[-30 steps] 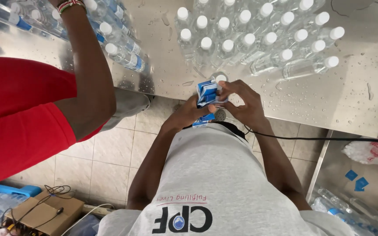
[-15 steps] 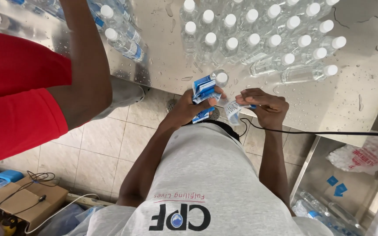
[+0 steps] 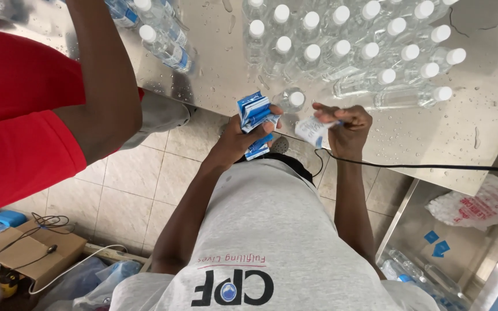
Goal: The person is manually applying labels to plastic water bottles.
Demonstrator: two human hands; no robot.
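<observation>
Bottling workshop: steel table [image 3: 433,132], water bottles [image 3: 341,52]

A single label sleeve [image 3: 312,130] is now drawn clear of the stack of blue-and-white labels [image 3: 253,117], where a second ago both hands were closed together on that stack. The right hand [image 3: 346,122] is moved out to the right with the sleeve pinched, and the left hand [image 3: 243,141] is shifted slightly left with the stack.

Wet, shiny steel table [image 3: 433,132]; clear plastic bottles [image 3: 341,52]; glossy blue labels [image 3: 253,112].
</observation>
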